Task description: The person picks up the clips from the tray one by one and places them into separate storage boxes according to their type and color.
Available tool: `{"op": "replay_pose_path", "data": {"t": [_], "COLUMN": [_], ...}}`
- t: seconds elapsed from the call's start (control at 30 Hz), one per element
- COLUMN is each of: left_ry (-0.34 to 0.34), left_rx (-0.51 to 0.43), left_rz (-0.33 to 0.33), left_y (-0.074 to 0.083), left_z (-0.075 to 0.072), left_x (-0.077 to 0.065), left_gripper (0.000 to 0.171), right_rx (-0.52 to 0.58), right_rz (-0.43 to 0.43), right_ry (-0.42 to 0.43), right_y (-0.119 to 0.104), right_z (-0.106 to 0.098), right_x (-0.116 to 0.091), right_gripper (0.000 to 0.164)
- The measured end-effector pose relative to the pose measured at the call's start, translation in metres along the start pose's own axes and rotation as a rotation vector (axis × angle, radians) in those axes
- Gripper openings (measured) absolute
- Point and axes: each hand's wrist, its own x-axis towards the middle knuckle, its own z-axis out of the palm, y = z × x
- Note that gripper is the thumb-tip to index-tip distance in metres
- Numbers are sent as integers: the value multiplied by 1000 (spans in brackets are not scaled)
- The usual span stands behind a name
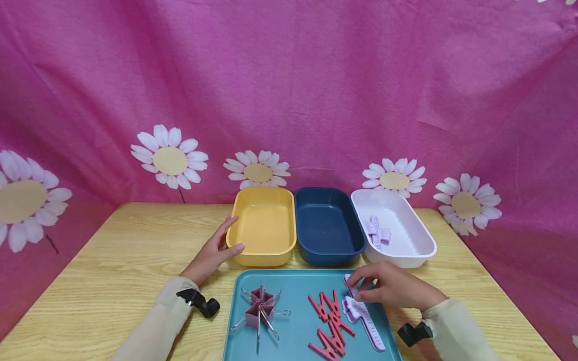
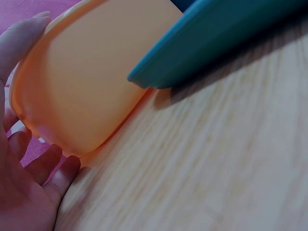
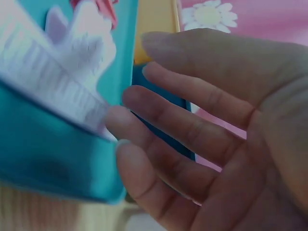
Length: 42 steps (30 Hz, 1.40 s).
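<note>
My left hand (image 1: 215, 253) touches the near-left side of a yellow bin (image 1: 264, 259), thumb at its rim and fingers spread along the outer wall. Over the right part of a teal tray (image 1: 293, 275), my right hand (image 1: 392, 285) has its fingertips right at the upper end of a lilac ruler clip (image 1: 371, 328). In the right wrist view that hand's fingers are loosely bent, and the clip's marked strip (image 3: 53, 79) lies beside the fingertips. Several red clothespins (image 1: 335, 321) lie to the left of the clip. Farther left, mauve binder clips (image 1: 261, 308) stand clustered, wire handles pointing outward.
A navy bin (image 1: 331, 258) stands to the right of the yellow one. Beside it is a white bin (image 1: 420, 235) with lilac clips (image 1: 378, 233) inside. The bins line the back of the wooden table (image 1: 117, 255), before a pink flowered cloth (image 1: 316, 90).
</note>
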Motion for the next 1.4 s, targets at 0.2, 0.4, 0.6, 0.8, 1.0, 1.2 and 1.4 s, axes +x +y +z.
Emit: {"op": "replay_pose_path", "data": {"t": [0.2,0.4,0.6,0.8,1.0,1.2,1.4], "left_ry": [7,11,-2,-10,-14,-10,-15], "left_rx": [-1,4,-39,-54,-54,-49,-61], "left_rz": [-12,-22,28,51,37,37,45], "left_y": [0,1,-4,-7,-6,-5,-5], "left_z": [-2,-2,-3,-3,-2,-1,0], "left_x": [1,0,-1,-1,-1,0,2], "left_gripper": [73,76,75,73,76,75,75], "right_rx": [42,60,55,47,50,56,65], "right_rz": [20,46,46,59,68,55,53], "right_ry": [-69,-101,-125,-132,-129,-124,-126], "right_y": [-3,-1,2,3,5,6,8], "right_z": [6,8,9,10,12,12,12], "right_x": [4,7,7,8,7,6,5], "right_gripper": [29,29,31,31,29,25,20]}}
